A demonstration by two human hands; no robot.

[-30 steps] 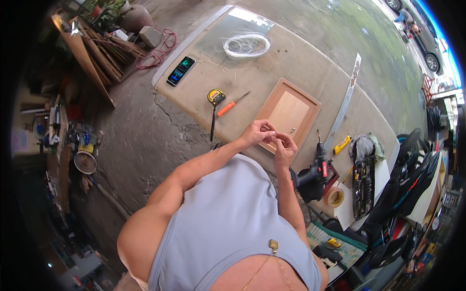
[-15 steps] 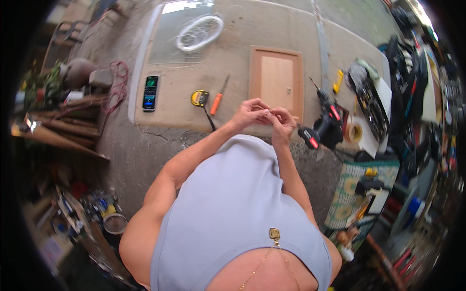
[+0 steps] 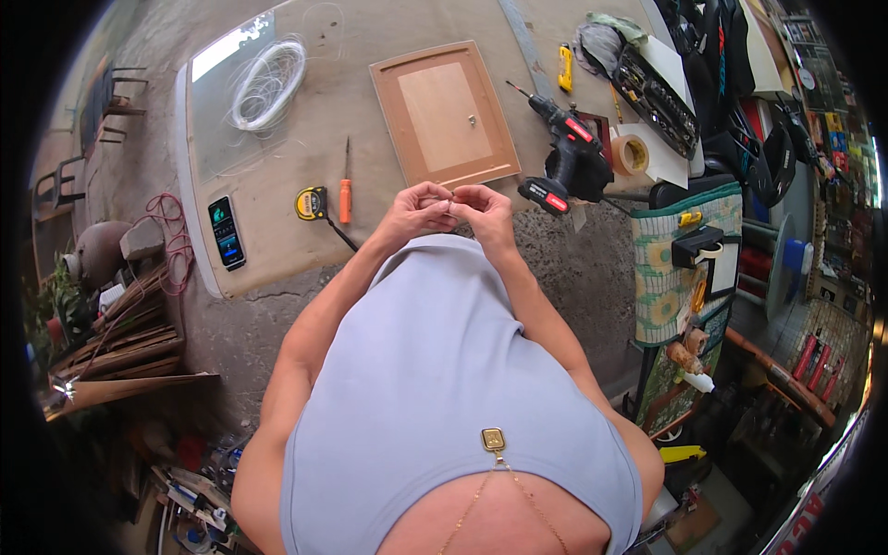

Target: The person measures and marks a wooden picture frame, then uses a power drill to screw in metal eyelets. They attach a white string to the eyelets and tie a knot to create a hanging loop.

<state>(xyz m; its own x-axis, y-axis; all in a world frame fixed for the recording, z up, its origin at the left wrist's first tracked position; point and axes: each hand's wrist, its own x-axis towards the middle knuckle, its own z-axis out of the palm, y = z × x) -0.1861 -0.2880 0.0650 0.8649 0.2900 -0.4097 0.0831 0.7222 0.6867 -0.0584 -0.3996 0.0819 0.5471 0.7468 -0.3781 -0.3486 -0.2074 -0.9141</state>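
Note:
My left hand (image 3: 415, 215) and my right hand (image 3: 485, 217) meet in front of my chest at the table's near edge. The fingers of both are closed in a pinch around something small, which I cannot make out. Just beyond them lies a wooden panel (image 3: 404, 117) with a raised brown frame and a small metal fitting on its paler middle. Left of my hands are an orange-handled screwdriver (image 3: 346, 201) and a yellow and black tape measure (image 3: 312, 203). A black and red cordless drill (image 3: 566, 139) with a bit fitted lies to the right.
A coil of clear line (image 3: 269, 85) rests on a glass sheet (image 3: 211, 137) at the far left, with a phone (image 3: 225, 233) nearer. Right are a yellow cutter (image 3: 565, 67), a tape roll (image 3: 630, 154) and an open black tool case (image 3: 655, 100). A towel-draped chair (image 3: 650, 268) stands close by.
The view has turned, so the table and its things appear shifted left and tilted. My hands stay pinched together, their fingers slightly rearranged. The objects on the table keep their places.

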